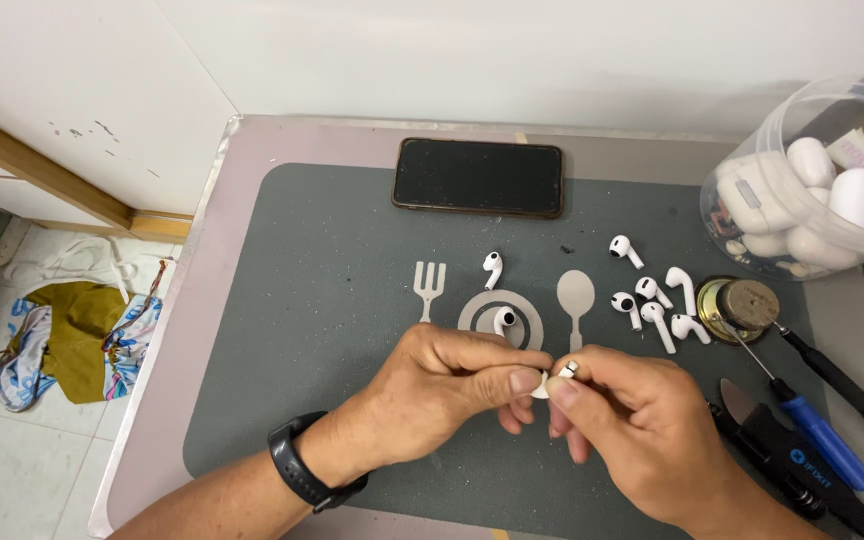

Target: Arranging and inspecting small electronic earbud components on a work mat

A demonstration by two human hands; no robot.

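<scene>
The bench carries a grey mat printed with a pale fork, plate and spoon. A dark phone lies face up at the mat's far edge. Two white earbuds lie near the printed plate, and a cluster of loose earbuds sits toward the right edge beside a round speaker part. A clear tub of white cases occupies the far right corner; screwdrivers lie along the right edge.

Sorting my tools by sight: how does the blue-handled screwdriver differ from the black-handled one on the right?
The blue screwdriver has a bright blue handle; the black screwdriver has a dark one. The blue one lies nearer the person, the black one farther right, reaching the mat's edge. Both lie slanted alike, thin shafts pointing up-left to the round metal part.
</scene>
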